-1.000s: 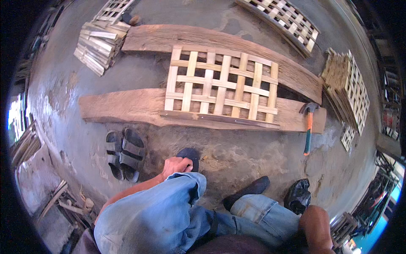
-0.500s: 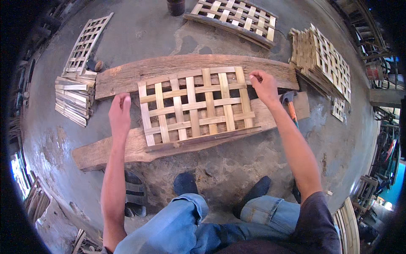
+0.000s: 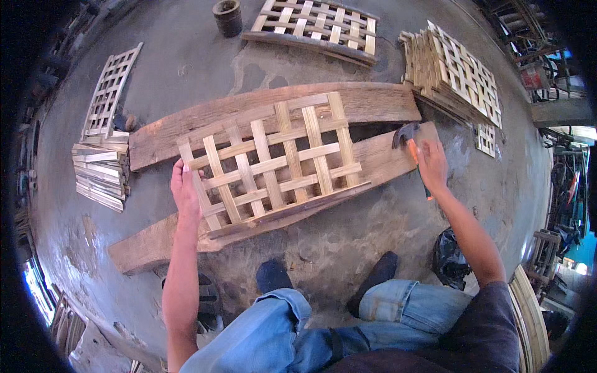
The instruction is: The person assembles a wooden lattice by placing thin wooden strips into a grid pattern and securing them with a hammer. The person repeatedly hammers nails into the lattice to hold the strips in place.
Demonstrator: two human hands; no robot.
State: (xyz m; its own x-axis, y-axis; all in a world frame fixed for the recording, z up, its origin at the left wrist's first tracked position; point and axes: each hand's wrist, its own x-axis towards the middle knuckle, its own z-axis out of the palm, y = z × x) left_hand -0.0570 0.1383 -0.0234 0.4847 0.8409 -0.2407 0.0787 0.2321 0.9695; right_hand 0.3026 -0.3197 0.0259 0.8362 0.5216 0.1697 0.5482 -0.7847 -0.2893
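A woven lattice panel of flat pale wood or bamboo strips [image 3: 268,165] lies tilted across two rough planks. Its near edge has a darker strip along it. At its left edge, my left hand [image 3: 185,191] grips the outer strip, fingers partly behind it. My right hand [image 3: 433,165] is closed over the handle of a claw hammer [image 3: 412,148] with an orange and dark grip. The hammer's dark head rests on the right end of the near plank [image 3: 388,155]; the hand hides part of the handle.
Beyond lies the far plank [image 3: 367,102]. A stack of lattice panels [image 3: 463,78] stands at right, another panel [image 3: 314,25] at the back beside a dark pot [image 3: 227,18]. Loose strips [image 3: 99,171] and a narrow panel [image 3: 112,90] lie left. A black bag [image 3: 451,258] sits near my right foot.
My left hand has come onto the panel's left edge and taken hold. My right hand has left the panel's upper right corner and closed on the hammer. The view has shifted and turned slightly.
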